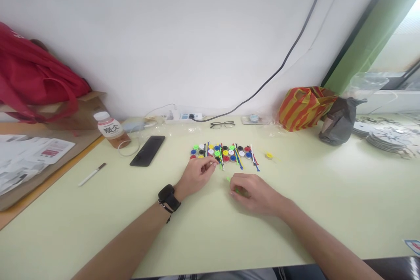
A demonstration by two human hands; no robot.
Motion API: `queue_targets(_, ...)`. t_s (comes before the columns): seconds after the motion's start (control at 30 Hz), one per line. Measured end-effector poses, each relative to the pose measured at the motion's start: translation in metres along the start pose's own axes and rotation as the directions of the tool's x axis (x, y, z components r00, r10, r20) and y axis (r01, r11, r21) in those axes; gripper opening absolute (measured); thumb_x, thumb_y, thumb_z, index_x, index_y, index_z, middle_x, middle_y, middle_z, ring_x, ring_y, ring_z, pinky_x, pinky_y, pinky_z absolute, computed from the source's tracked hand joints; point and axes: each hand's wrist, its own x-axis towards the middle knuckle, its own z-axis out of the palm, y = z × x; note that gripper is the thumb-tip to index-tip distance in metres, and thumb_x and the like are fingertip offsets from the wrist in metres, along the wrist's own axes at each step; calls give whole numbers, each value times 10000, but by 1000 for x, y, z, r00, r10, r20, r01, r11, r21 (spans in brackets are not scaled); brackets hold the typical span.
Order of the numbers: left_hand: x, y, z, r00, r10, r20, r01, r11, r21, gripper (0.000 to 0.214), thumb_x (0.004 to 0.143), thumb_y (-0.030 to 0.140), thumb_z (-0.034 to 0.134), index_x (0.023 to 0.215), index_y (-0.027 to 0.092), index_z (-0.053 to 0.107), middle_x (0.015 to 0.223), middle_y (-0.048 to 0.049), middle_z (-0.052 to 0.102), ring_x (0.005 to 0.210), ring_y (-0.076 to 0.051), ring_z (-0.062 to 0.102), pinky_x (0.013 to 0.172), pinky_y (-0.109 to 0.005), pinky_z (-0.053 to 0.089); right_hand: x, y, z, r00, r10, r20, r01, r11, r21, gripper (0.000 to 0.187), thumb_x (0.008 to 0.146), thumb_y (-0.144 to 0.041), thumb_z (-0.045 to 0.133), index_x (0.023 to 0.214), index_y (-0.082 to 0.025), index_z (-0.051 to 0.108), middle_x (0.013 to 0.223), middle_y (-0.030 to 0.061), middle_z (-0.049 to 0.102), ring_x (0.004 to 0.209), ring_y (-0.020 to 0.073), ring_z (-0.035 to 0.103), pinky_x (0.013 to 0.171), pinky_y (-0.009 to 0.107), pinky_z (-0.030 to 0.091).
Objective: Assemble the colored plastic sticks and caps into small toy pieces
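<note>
Rows of small colored plastic discs [226, 152] lie in the middle of the table, in blue, red, yellow, green, white and black. Thin colored plastic sticks [239, 159] with wider ends lie across and between them. At the near left edge of these rows is my left hand [196, 176], its fingers curled and pinched together; what is between them, if anything, is hidden. My right hand [251, 190] is closed a little nearer to me, around a bright green plastic piece [229, 179] that shows at the fingertips. Apart from the rows, a yellow disc [269, 155] lies to the right.
On the left are a black phone [147, 151], a white pen [92, 174] and a drink bottle [111, 130]. Glasses [222, 125] and a power strip [185, 116] lie by the wall. A striped bag [303, 107], a dark bag [339, 121] and stacked flat discs [390, 138] stand right.
</note>
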Motion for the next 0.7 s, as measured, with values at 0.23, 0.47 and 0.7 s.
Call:
queue_targets(0.23,-1,-1,0,1000,-10,-1,10,1000,-2,227,990,319,526,967,193,714,593,52,465,544,-121,399,556,-250,320,-5,7,-13,998,61,5,-61,980,192,88,897,-135,511,904,-223,514,775,-23,536,666,135,466,597,247,365)
queue_targets(0.47,-2,-1,0,1000,-1,2,1,1000,-4,225,984,308,522,977,194,716,600,48,472,547,-124,412,551,-246,324,-5,32,-26,946,134,-295,-91,984,153,252,994,-305,474,1239,-246,466,823,-2,552,711,173,532,655,291,451)
queue_targets(0.7,-1,-2,1,1000,-7,22,7,1000,11,228,983,305,519,984,195,719,597,48,468,544,-124,412,556,-247,323,-13,84,-47,839,264,-476,-315,949,-28,407,987,-331,447,1378,-225,410,808,6,569,684,198,554,654,324,455)
